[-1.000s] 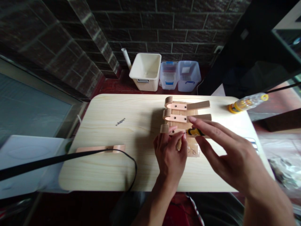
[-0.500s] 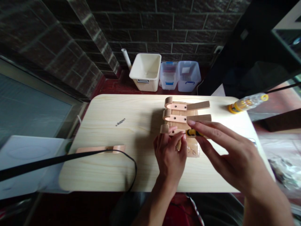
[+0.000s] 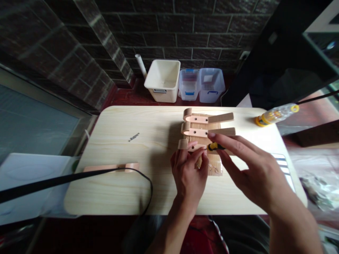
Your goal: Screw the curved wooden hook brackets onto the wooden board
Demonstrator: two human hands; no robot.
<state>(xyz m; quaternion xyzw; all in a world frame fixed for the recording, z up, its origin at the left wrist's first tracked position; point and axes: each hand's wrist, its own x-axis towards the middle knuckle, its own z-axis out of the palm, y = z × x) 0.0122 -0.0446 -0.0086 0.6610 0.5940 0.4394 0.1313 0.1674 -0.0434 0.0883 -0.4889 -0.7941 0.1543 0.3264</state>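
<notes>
Three curved wooden hooks lie side by side across a wooden board (image 3: pixel 215 167): a far hook (image 3: pixel 200 119), a middle hook (image 3: pixel 198 132) and a near hook (image 3: pixel 197 147). Dark screw heads show in the far two. My left hand (image 3: pixel 188 171) closes around the near hook, its fingertips by the screw hole. Between thumb and fingers, my right hand (image 3: pixel 254 165) grips a short yellow-and-black screwdriver (image 3: pixel 215 146), its tip pointing left at the near hook's hole. Whether a screw sits at the tip is too small to tell.
Another wooden hook (image 3: pixel 111 167) lies at the table's left, under a black strap (image 3: pixel 53 183). Several screws (image 3: pixel 134 137) are piled left of the board. A clear bottle with yellow ends (image 3: pixel 277 114) lies at the far right. Bins (image 3: pixel 162 81) stand beyond the table (image 3: pixel 111 197).
Both hands stay at the near hook, and the screwdriver has turned slightly in my right hand. The whole view has shifted a little.
</notes>
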